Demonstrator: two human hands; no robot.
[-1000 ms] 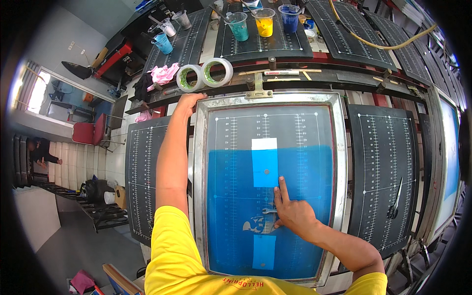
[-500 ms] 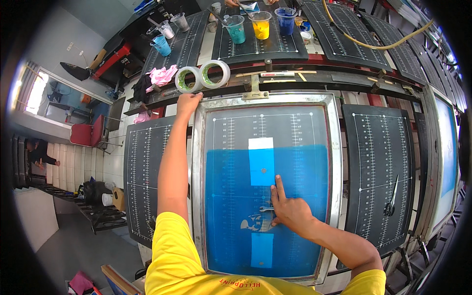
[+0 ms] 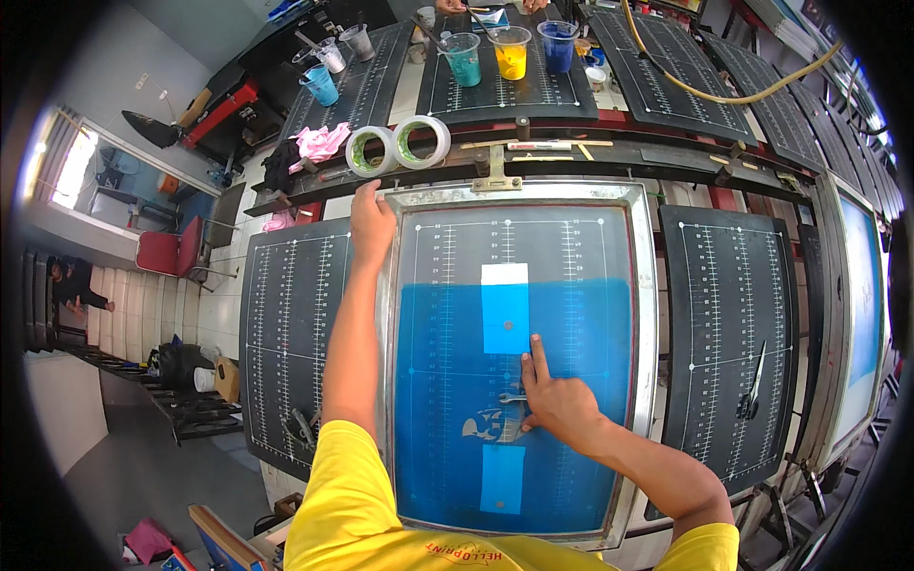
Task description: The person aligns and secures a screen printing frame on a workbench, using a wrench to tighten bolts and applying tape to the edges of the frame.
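Observation:
In front of me lies a screen-printing frame [image 3: 648, 314] with a metal border and blue-coated mesh [image 3: 438, 333]. My right hand [image 3: 564, 404] is over the mesh, two fingers stretched out and the thumb apart, holding nothing. Its fingertips are beside the lower edge of a light rectangular strip [image 3: 505, 309], which shows through the mesh. A pale stencil design [image 3: 484, 426] is left of the thumb, with a second strip [image 3: 502, 481] below it. My left hand [image 3: 371, 224] is at the frame's far left corner, fingers extended upward; whether it touches the metal is unclear.
Two tape rolls [image 3: 422, 143] rest on the rail beyond my left hand. Cups of green [image 3: 463, 62], yellow [image 3: 512, 55] and blue ink [image 3: 558, 48] stand on a far platen, near another person's hands. Scissors [image 3: 752, 388] lie on the right platen [image 3: 709, 419].
My left hand has shifted from gripping around the frame's far left corner to having its fingers extended there. My right hand keeps almost the same pose and place on the mesh.

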